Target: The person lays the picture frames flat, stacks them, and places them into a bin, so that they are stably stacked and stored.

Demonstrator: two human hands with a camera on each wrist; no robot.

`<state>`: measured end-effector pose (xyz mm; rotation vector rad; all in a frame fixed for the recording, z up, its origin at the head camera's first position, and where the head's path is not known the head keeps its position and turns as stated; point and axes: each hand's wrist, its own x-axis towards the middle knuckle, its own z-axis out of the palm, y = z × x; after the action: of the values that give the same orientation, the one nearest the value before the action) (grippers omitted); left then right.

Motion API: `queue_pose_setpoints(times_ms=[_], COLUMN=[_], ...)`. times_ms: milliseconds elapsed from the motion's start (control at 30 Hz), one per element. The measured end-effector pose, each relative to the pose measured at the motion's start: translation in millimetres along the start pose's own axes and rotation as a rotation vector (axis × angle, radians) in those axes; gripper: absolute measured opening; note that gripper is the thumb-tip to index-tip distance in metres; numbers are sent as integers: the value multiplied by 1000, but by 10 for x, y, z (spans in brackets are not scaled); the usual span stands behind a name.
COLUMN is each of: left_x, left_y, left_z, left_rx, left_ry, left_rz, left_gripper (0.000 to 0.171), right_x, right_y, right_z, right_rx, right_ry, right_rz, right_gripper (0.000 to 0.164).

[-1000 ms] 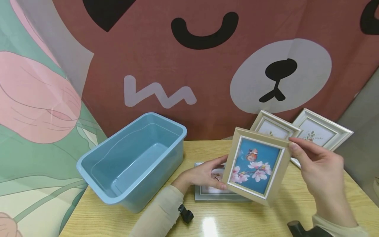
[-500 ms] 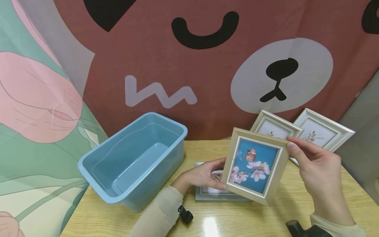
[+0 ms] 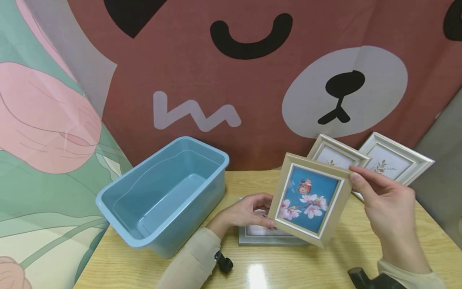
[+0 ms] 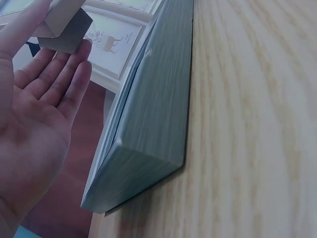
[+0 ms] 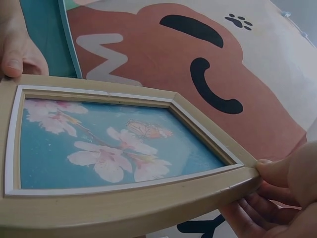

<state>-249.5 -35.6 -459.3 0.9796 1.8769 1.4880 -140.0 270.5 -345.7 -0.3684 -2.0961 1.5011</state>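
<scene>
A beige picture frame (image 3: 310, 200) with a white inner border is held tilted above the table. Its picture shows pink blossoms and a butterfly on blue. My right hand (image 3: 391, 216) pinches its right edge between thumb and fingers, also plain in the right wrist view. Beside its lower left edge is my left hand (image 3: 243, 212), whose fingers (image 4: 59, 82) stretch out fairly straight in the left wrist view, thumb and fingertips at the frame's corner. Underneath, partly hidden, a grey-blue picture frame (image 3: 267, 241) lies flat on the table.
A blue plastic tub (image 3: 162, 196) stands on the left of the wooden table (image 3: 303, 273). Two pale picture frames, one champagne-toned (image 3: 330, 154) and one silvery white (image 3: 393, 158), stand at the back right. Behind hangs a cloth (image 3: 195, 72) with a bear print.
The beige frame has shifted slightly left and up. My left hand has drawn back a little to the left, its fingers less tucked behind the frame. The right hand keeps its pinch.
</scene>
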Motion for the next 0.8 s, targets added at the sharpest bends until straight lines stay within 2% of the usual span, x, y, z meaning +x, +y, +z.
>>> queue_pose_setpoints(times_ms=[200, 333, 500, 800], left_x=[-24, -54, -95, -164], left_y=[-12, -18, -26, -37], left_z=[-4, -1, -5, -20], left_rx=[32, 76, 99, 109], left_ry=[45, 82, 105, 96], left_rz=[16, 21, 42, 62], left_gripper=[39, 28, 27, 32], right_x=[8, 12, 15, 37], right_y=[-8, -13, -12, 28], right_z=[8, 17, 32, 35], right_rx=[22, 44, 60, 174], right_ry=[12, 22, 21, -1], right_rz=[3, 6, 9, 17], right_gripper=[30, 28, 27, 24])
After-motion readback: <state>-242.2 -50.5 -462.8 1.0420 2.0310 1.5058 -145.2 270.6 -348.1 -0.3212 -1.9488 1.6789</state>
